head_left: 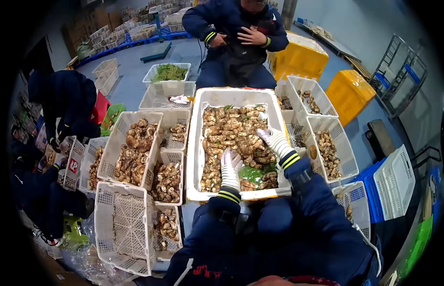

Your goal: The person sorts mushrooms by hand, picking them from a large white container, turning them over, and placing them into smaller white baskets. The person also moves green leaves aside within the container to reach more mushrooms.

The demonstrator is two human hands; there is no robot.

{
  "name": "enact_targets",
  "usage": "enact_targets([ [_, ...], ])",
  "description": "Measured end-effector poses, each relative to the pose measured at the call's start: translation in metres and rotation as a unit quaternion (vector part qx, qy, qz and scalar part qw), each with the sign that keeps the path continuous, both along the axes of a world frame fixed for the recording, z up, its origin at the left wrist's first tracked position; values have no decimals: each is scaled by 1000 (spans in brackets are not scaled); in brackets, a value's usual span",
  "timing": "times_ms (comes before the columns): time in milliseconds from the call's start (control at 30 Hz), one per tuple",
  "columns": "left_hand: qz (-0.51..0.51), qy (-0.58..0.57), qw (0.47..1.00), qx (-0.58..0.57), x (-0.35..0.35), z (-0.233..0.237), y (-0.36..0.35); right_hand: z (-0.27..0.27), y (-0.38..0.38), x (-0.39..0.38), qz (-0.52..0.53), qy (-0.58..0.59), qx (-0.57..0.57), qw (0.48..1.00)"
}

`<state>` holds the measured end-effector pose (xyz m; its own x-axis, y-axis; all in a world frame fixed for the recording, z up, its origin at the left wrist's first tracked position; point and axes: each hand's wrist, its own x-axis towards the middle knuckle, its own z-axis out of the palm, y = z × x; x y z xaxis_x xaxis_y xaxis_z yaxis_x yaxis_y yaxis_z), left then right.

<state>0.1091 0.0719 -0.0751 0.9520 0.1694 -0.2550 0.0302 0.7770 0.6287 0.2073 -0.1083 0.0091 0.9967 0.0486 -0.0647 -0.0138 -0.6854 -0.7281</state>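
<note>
Knobbly brown-and-cream mushrooms (226, 127): in the white foam box (195, 143); probably light, firm, easily bruised; best cradled by thick stems.
Left hand (230, 170): striped glove, fingers extended, against mushrooms; no hold visible.
Right hand (277, 143): matching glove, partly open at mushrooms; grip cannot be told.
Surroundings: white perforated crates (130, 221) alongside, blue-grey floor (136, 76), seated person (234, 52) opposite.
</note>
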Motion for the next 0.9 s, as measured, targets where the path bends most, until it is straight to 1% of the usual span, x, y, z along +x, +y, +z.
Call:
enact_targets([
  [33, -8, -18, 1000, -4, 2, 6, 0, -13, -1, -1, -6, 4, 30, 1000],
  [67, -8, -42, 997, -67, 4, 1, -1, -28, -1, -3, -12, 9, 60, 998],
  [100, -9, -54, 996, -66, 2, 8, -2, -48, 4, -9, -41, -64, 122, 990],
  [133, -11, -65, 996, -64, 1, 10, -3, -36, 17, -22, -57, -27, 131, 989],
  [167, -22, -84, 995, -58, 10, -1, -2, -22, 22, -36, -44, 18, 126, 991],
  [200, -27, -66, 996, -57, -9, 29, 0, 10, 32, -60, -32, 64, 121, 990],
  [233, -31, -64, 997, -42, -7, 23, 0, -4, 37, -56, -21, -17, 53, 998],
  [267, -34, -62, 997, -27, -6, 18, 0, -13, 29, -55, 6, 30, 3, 1000],
  [300, -19, -40, 998, -46, -10, 27, 1, -13, 30, -61, 7, 37, 104, 994],
  [333, -21, -36, 998, -56, -8, 25, 3, -13, 32, -69, 9, 43, 204, 978],
  [367, -23, -33, 997, -66, -7, 26, 5, -14, 35, -77, 29, -11, 215, 976],
  [400, -19, -36, 998, -52, -12, 34, 6, -6, 37, -82, 83, -12, 266, 960],
  [467, -11, -38, 999, -23, -14, 40, 8, 11, 42, -99, 158, -44, 254, 953],
  [500, -8, -38, 999, -9, -14, 39, 8, 13, 44, -99, 205, -97, 207, 952],
  [533, 3, -66, 998, -6, -14, 39, 7, 17, 41, -106, 201, -83, 191, 957],
  [600, -11, -43, 999, -25, -17, 45, 11, 22, 40, -108, 183, -45, 176, 966],
  [667, 13, -70, 993, 92, -24, 55, 10, 21, 41, -108, 181, -30, 210, 960],
  [700, 10, -64, 995, 78, -21, 51, 11, 20, 41, -108, 180, -24, 229, 956],
  [733, 6, -59, 996, 64, -18, 47, 11, 15, 39, -106, 186, -43, 207, 959],
  [800, 20, -81, 992, 90, -16, 42, 11, 6, 35, -102, 198, -81, 164, 963],
  [833, 22, -89, 991, 101, -16, 42, 11, 7, 32, -102, 197, -57, 178, 962],
  [900, 25, -104, 985, 136, -16, 45, 11, 8, 33, -104, 201, -72, 200, 956],
])
